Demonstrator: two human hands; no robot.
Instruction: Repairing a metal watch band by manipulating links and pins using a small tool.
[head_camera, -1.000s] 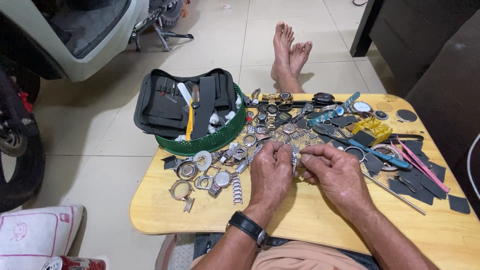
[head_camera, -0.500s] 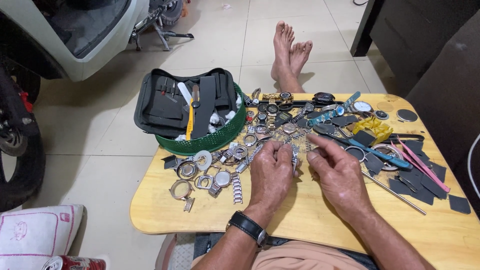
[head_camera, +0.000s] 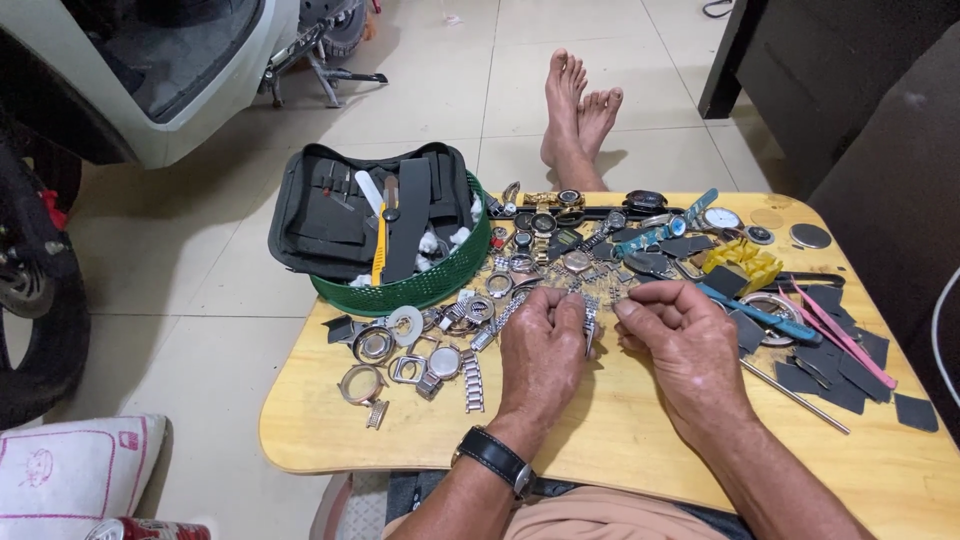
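From the head camera, your left hand (head_camera: 540, 345) is curled over the middle of the wooden table (head_camera: 620, 440), fingers pinched on a metal watch strap (head_camera: 590, 318) that hangs down between your two hands. Your right hand (head_camera: 685, 345) sits just beside it, fingertips bent in toward the same strap; whether they actually grip it you cannot tell from here. A black wristwatch (head_camera: 495, 458) is on your left wrist.

The strap lies at the near edge of a heap of watches and watch parts (head_camera: 560, 250) spread across the far half of the table. To your left of the hands are loose round watch cases (head_camera: 372, 345) and another short strap piece (head_camera: 472, 368). A green basket (head_camera: 420, 285) stands at the far left corner with a black tool pouch (head_camera: 340, 215) resting in it. To your right lie a blue-handled tool (head_camera: 755, 315), pink tweezers (head_camera: 845, 345), a yellow piece (head_camera: 745, 265) and dark flat scraps (head_camera: 840, 365). Bare feet (head_camera: 580, 115) rest on the tiled floor beyond the table.
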